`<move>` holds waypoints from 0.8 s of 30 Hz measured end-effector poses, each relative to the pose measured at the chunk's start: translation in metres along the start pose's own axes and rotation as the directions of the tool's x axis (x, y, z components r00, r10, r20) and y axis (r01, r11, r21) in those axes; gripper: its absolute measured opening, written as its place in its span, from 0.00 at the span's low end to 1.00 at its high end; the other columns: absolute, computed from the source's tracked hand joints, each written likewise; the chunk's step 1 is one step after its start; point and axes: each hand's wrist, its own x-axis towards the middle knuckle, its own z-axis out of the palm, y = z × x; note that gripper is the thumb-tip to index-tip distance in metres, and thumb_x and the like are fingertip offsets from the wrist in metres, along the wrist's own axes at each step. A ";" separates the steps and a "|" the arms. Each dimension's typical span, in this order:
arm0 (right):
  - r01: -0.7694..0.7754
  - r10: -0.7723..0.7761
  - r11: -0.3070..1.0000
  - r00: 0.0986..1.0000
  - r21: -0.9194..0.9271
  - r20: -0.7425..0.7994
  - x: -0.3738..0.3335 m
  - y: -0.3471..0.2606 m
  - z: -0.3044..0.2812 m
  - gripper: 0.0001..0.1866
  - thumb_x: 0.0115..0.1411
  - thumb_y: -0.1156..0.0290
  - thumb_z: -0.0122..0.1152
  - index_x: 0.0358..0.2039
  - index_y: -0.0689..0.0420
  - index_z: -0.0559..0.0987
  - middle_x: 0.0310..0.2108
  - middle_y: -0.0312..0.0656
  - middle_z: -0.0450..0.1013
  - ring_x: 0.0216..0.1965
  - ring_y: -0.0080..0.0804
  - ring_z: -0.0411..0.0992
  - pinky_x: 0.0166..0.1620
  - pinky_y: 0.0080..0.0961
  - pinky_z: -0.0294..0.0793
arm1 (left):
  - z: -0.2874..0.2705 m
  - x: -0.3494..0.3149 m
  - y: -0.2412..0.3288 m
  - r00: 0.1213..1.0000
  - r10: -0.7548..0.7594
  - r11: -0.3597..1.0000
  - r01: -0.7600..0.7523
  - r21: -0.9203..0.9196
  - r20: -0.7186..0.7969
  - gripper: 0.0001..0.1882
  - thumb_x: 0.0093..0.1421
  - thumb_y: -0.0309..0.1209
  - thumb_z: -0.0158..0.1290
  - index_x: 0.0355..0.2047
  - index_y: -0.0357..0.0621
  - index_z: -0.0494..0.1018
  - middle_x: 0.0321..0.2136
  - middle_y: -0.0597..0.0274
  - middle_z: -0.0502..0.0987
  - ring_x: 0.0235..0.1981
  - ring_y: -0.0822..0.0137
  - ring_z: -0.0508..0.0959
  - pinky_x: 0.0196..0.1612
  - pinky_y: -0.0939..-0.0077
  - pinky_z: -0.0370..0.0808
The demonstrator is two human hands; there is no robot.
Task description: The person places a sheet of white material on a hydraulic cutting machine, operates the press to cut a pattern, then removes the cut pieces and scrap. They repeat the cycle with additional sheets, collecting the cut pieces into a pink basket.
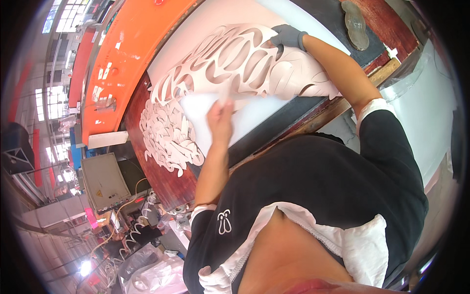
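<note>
A pale pink sheet (289,73), full of curved cut-out holes, lies bunched across a white board (259,115). My right hand (289,37), in a dark grey glove, has its fingers bent over the sheet's far right part. My left hand (220,117) is bare, raised over the white board and smeared by motion. Its fingers close on a thin pale cut piece (227,92), also blurred. Left of the board is a heap of pale curved cut pieces (166,134), on a reddish-brown worktop (169,188).
A large orange machine beam (120,63) spans the far left side of the worktop. At the far right lies a grey, shoe-sole-shaped cutting die (356,27). A grey metal box (104,181) and coiled cables (142,228) are at the lower left.
</note>
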 end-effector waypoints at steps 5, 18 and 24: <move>-0.008 0.008 1.000 1.000 -0.016 0.030 0.004 0.002 0.000 0.23 0.47 0.73 0.57 0.43 0.72 0.70 0.31 0.45 0.73 0.20 0.25 0.73 0.26 0.22 0.78 | -0.096 -0.001 -0.009 0.967 -0.212 0.687 0.249 0.683 -0.139 0.13 0.55 0.33 0.53 0.36 0.36 0.72 0.28 0.57 0.75 0.30 0.63 0.74 0.34 0.72 0.70; -0.059 0.065 0.989 0.997 -0.138 0.042 -0.006 -0.005 0.008 0.40 0.43 0.65 0.67 0.52 0.77 0.61 0.36 0.50 0.73 0.23 0.30 0.75 0.39 0.24 0.73 | 0.047 0.042 -0.024 0.830 0.352 0.390 -0.550 0.739 0.432 0.27 0.51 0.39 0.55 0.51 0.44 0.65 0.50 0.52 0.66 0.54 0.53 0.62 0.53 0.58 0.57; -0.177 0.146 0.977 0.964 0.123 0.223 -0.079 -0.010 -0.024 0.23 0.54 0.59 0.58 0.43 0.63 0.74 0.42 0.46 0.73 0.42 0.32 0.72 0.45 0.28 0.70 | 0.054 0.074 -0.051 0.827 0.302 0.445 -0.563 0.697 0.475 0.17 0.54 0.38 0.50 0.44 0.47 0.72 0.51 0.58 0.67 0.52 0.60 0.65 0.51 0.63 0.57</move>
